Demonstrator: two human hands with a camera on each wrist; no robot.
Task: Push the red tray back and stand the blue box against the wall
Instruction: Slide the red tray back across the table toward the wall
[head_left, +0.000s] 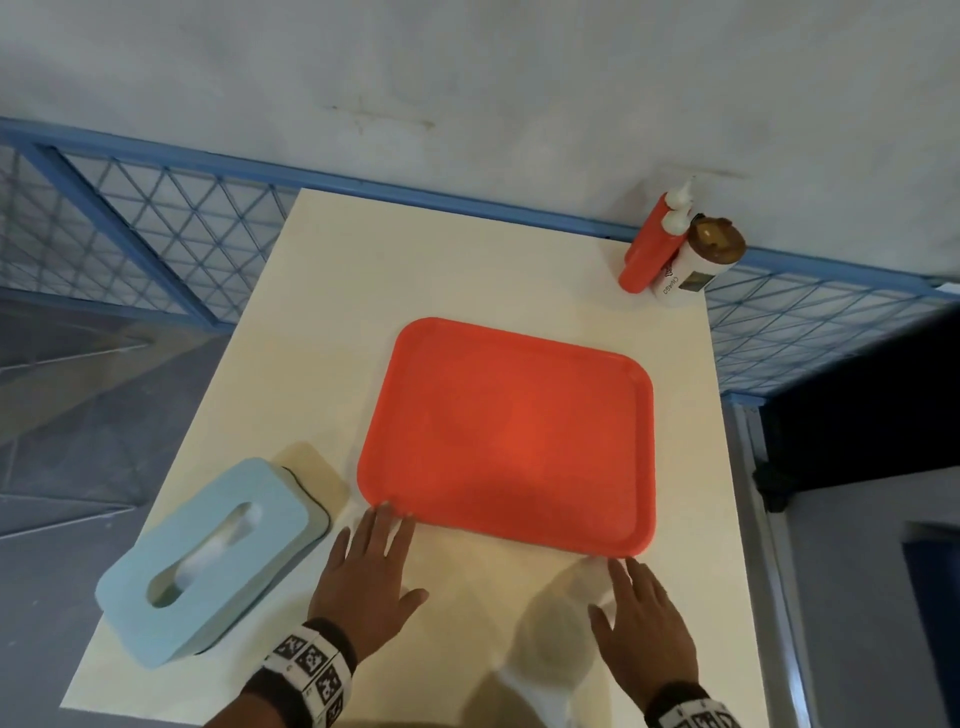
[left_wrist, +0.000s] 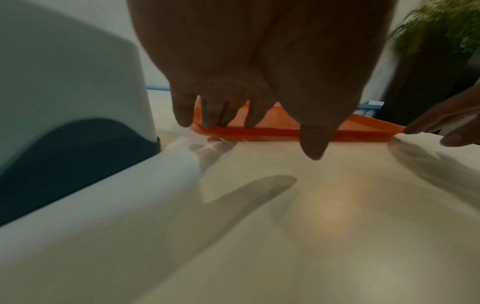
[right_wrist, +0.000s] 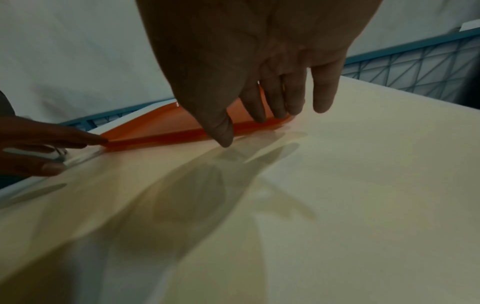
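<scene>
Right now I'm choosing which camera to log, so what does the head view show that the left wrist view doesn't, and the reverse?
Head only: two red bottles and a brown-lidded jar at the table's far right corner, the slot in the blue box lid, the blue mesh railing.
Left wrist only: a green plant, the box's dark base.
Both: the red tray, both hands' fingertips at its near edge, left hand, right hand.

The head view is evenly lit and fairly sharp, with straight lines bending toward the edges. Both wrist views are dim and soft with blur. Soft hand shadows fall on the pale table (head_left: 322, 322), which shows a warm glare patch in the left wrist view.
</scene>
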